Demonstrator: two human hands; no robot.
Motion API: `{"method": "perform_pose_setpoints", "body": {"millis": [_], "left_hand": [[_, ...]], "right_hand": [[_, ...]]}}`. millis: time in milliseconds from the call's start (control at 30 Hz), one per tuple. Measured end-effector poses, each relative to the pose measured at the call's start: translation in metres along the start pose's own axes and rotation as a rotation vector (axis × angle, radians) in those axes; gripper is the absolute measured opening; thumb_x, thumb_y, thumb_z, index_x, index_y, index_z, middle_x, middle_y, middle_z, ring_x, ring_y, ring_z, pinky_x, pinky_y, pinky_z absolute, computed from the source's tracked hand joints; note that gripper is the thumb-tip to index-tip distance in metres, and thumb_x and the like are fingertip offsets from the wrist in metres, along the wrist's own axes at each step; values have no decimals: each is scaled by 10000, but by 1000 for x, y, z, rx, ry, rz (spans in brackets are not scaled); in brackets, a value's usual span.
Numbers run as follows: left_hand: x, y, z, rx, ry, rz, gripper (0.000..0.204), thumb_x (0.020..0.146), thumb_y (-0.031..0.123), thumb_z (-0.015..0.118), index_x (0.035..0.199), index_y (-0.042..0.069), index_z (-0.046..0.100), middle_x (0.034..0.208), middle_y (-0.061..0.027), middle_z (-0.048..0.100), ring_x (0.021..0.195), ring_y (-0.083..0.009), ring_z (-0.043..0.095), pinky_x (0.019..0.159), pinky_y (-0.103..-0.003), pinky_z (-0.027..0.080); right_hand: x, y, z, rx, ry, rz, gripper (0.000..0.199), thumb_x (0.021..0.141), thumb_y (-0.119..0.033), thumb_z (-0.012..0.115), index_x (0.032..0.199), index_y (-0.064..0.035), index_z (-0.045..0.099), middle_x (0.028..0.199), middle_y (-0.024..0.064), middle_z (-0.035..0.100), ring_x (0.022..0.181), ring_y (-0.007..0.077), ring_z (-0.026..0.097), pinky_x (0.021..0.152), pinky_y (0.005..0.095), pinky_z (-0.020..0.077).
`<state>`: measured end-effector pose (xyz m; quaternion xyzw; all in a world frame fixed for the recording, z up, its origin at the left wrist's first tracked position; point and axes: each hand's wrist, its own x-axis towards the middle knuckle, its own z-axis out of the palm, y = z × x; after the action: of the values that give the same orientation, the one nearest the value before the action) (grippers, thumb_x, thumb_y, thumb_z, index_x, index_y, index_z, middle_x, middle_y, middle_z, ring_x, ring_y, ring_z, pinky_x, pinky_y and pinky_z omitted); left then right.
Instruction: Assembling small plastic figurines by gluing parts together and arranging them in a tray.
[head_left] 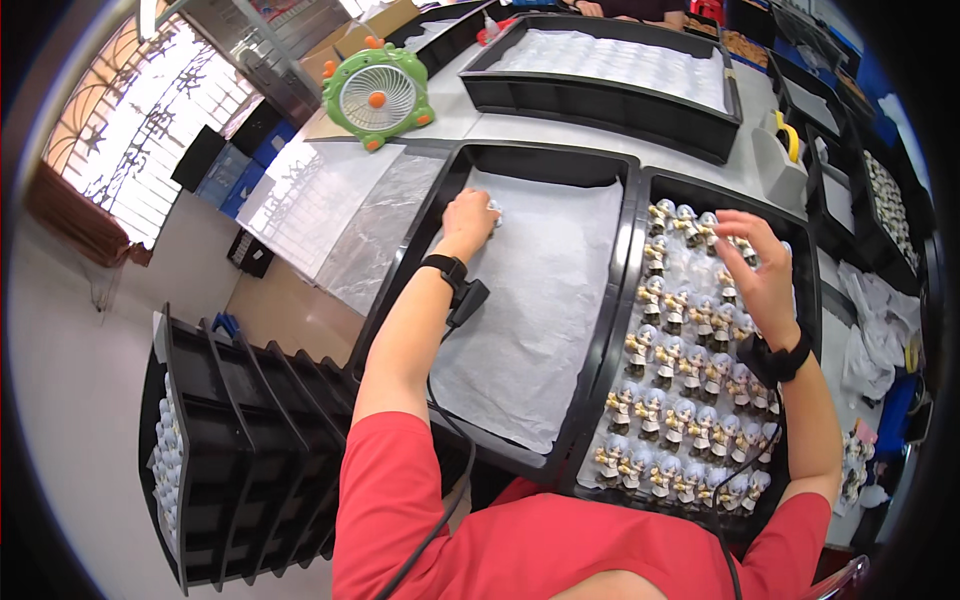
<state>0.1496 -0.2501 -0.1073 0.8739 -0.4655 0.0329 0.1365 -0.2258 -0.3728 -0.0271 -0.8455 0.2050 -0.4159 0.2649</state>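
My left hand (468, 222) reaches into the far left corner of a black tray (630, 215) lined with white paper (530, 320). Its fingers are closed around a small figurine (495, 208); only a pale bit of it shows beside the fingertips. My right hand (762, 270) hovers over the far right part of a second black tray (812, 300), thumb and fingers apart, nothing seen between them. That tray holds rows of small figurines (680, 415) with pale grey hair and white-and-dark clothes, standing in clear plastic. Part of its far rows shows bare plastic (690, 270).
Beyond the trays stand a green toy-like fan (377, 98) and a large black tray with white lining (600, 110). A yellow tape roll (787, 137) sits at the right. Stacked black trays (240, 440) stand at my lower left. Cables run from both wrist straps.
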Motion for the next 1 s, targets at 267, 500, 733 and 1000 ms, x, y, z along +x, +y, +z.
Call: {"method": "perform_pose_setpoints", "body": {"millis": [267, 500, 733, 1000], "left_hand": [[-3, 5, -4, 159, 34, -29, 309, 744, 270, 669, 958, 52, 626, 997, -143, 551, 922, -316, 586, 776, -410, 481], [-43, 119, -83, -801, -314, 286, 406, 814, 208, 630, 1186, 72, 540, 1043, -53, 542, 893, -105, 544, 764, -248, 444], [-128, 169, -111, -1363, -713, 243, 540, 888, 180, 542, 1355, 72, 295, 1216, -59, 426, 1093, -119, 437, 917, -271, 373], [-156, 173, -102, -1651, -819, -21, 484, 906, 188, 514, 1329, 55, 320, 1195, -38, 455, 1068, -101, 463, 902, -269, 393]], "right_hand": [[4, 53, -11, -144, -168, 231, 201, 736, -173, 630, 866, -19, 632, 834, 115, 646, 792, 253, 612, 714, 325, 462], [-15, 62, -5, -756, -479, 248, 353, 630, -274, 695, 891, -48, 623, 784, 110, 612, 812, 282, 560, 796, 396, 415], [0, -7, 3, 80, -287, -92, 431, 638, -117, 743, 1036, -74, 585, 1018, 87, 574, 1029, 244, 512, 902, 370, 377], [-24, -43, 12, 328, -335, -138, 479, 643, -104, 765, 1082, -77, 576, 1062, 96, 551, 1042, 225, 519, 895, 323, 417]]}}
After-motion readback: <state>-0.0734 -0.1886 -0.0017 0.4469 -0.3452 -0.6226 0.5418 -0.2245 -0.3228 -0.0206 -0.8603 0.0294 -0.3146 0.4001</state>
